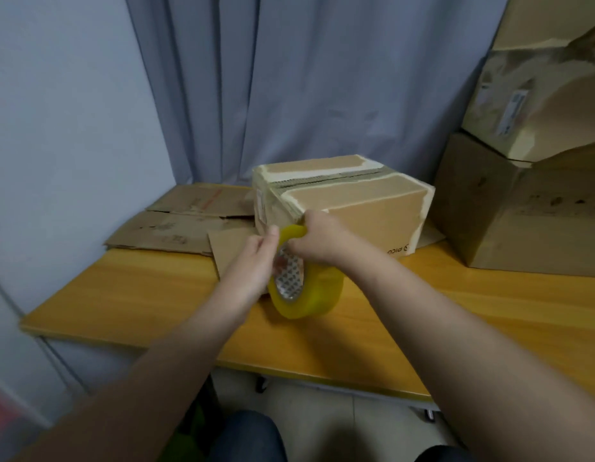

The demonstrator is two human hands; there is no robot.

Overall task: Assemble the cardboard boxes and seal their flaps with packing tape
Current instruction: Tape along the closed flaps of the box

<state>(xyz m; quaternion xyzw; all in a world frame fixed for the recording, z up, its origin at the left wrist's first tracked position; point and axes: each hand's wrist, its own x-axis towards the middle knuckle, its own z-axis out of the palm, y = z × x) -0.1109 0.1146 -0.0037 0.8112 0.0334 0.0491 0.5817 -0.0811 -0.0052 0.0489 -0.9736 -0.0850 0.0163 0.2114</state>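
1. Right hand [317, 238]: fingers curled over the yellow translucent packing-tape roll [309, 295]; left hand [256, 258] pinches its edge.
2. Roll: upright, just before the brown cardboard box [362, 201], flaps folded shut.
3. Step, likely: freeing the tape end. Next: draw a strip along the seam.

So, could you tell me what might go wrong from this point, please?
The top flaps of the box sit apart along the seam, so tape could seal them gapped. Both the left hand and right hand hold the tape roll, leaving the box unsteadied; it may slide on the table.
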